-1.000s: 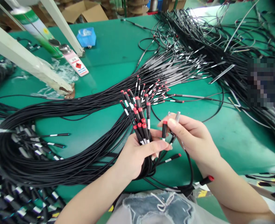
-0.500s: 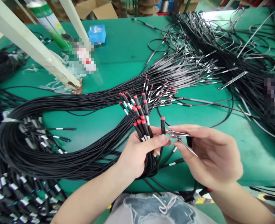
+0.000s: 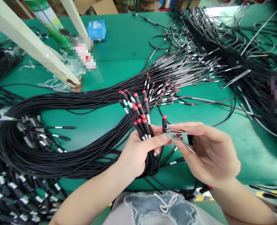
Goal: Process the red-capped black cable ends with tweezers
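Watching the right hand pinch a metal tool, newly swung toward nine o'clock, I judge one connector engaged; left hand grips cables.

The one camera sits on my head, looking forward and steeply down, near enough that my left hand and right hand fill much of the middle. My lap lies along the bottom edge; upward, the view crosses the green table to a cardboard box beyond its far edge.
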`<state>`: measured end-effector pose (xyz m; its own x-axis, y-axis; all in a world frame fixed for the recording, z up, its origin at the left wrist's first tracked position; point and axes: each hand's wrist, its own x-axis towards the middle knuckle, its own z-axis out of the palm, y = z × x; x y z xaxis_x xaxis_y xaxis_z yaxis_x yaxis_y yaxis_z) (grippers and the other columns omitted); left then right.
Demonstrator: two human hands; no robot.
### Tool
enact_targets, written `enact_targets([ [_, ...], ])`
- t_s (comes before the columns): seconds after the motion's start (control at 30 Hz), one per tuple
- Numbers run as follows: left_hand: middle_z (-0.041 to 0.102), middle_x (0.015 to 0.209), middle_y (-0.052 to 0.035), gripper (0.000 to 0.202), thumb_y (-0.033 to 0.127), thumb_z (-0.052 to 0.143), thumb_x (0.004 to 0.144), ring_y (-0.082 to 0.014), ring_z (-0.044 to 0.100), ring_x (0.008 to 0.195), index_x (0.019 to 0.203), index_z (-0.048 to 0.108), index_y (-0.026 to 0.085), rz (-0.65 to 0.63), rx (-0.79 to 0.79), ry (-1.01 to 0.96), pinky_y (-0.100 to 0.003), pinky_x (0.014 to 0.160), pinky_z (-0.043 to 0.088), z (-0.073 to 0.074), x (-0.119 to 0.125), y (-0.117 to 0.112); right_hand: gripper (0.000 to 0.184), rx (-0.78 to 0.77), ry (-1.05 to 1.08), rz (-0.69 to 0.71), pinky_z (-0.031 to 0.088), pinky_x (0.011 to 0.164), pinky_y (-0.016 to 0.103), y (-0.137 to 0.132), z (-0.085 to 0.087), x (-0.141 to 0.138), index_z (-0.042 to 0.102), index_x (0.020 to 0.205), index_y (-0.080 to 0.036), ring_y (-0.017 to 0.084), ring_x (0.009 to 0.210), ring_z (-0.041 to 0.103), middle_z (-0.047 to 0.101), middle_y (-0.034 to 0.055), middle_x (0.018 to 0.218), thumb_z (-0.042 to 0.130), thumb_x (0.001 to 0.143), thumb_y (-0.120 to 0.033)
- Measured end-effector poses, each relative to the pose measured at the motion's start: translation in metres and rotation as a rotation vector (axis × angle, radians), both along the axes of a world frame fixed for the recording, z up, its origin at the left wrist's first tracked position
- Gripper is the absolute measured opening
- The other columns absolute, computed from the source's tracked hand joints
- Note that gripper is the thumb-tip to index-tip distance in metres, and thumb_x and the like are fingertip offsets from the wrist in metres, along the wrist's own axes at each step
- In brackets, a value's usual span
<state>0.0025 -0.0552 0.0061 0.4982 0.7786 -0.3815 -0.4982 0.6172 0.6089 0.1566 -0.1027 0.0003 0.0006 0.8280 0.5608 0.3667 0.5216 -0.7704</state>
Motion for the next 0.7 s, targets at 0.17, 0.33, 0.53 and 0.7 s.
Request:
enact_targets([
  [0.17,0.065,0.05,0.0023,0.012,0.02,0.087,0.065,-0.0047,0.05,0.045,0.072,0.077,0.021,-0.014,0.053,0.033,-0.015,0.047,0.038,-0.0021,-0.0001,-0.002,0.043,0.031,-0.081,-0.042,0.06,0.075,0.03,-0.0001,0.0003,0.0015,0.058,0.112,-0.023,0.019,0.094,0.071,0.073,0.0053,0.106,0.064,0.08,0.004],
  [0.33,0.074,0.066,-0.0025,0.006,0.02,0.079,0.076,-0.0056,0.054,0.053,0.081,0.078,0.02,-0.065,0.095,0.008,-0.015,0.051,0.041,-0.0002,-0.0028,-0.0026,0.049,0.081,0.151,-0.024,0.063,0.075,0.029,0.0042,0.0005,-0.0023,0.055,0.12,-0.022,0.018,0.097,0.069,0.069,0.0068,0.11,0.063,0.08,0.006],
  [0.53,0.075,0.07,-0.0029,0.006,0.015,0.074,0.081,-0.0031,0.054,0.052,0.085,0.078,0.018,-0.054,0.077,-0.057,-0.012,0.051,0.04,0.0008,-0.0045,-0.002,0.051,0.067,0.219,-0.018,0.064,0.077,0.03,0.004,0.002,-0.005,0.054,0.122,-0.022,0.018,0.097,0.069,0.068,0.0065,0.11,0.063,0.081,0.007],
  [0.7,0.075,0.069,-0.0034,0.004,0.015,0.074,0.08,-0.0037,0.055,0.051,0.083,0.077,0.016,-0.045,0.07,-0.075,-0.012,0.05,0.04,0.0002,-0.0047,-0.0025,0.053,0.036,0.195,0.017,0.063,0.082,0.026,0.0019,0.0007,-0.0068,0.053,0.122,-0.022,0.014,0.098,0.069,0.068,0.0063,0.113,0.061,0.08,0.009],
])
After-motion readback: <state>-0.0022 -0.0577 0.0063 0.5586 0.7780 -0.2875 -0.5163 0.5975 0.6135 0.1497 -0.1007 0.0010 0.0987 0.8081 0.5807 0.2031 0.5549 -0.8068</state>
